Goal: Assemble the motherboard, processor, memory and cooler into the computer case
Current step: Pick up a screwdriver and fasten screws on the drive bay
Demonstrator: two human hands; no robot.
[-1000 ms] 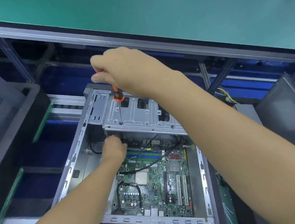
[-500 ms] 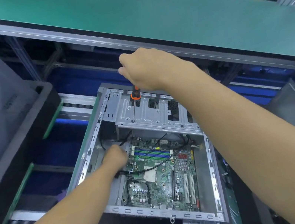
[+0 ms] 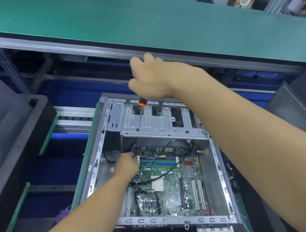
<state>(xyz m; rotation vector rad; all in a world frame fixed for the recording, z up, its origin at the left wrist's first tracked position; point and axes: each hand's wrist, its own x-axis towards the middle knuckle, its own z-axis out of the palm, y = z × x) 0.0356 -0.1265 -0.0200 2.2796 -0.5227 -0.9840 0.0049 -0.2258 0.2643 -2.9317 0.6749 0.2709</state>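
Mobo [image 3: 171,191] in open PC case [image 3: 177,220]

Computer case [image 3: 89,177] open-topped: clear drop onto near motherboard [image 3: 173,193]. Drive cage [image 3: 161,123] roofs far end, left hand [image 3: 127,165] fills gap beneath. Black cables [image 3: 164,173] cross board. Right hand [image 3: 153,77] grips screwdriver [image 3: 140,118] standing on cage.

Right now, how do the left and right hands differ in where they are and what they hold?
The right hand is raised above the drive cage; the left hand is down inside the case, at the motherboard. The right hand grips a screwdriver; whether the left hand holds anything is hidden. Both work over the same case.
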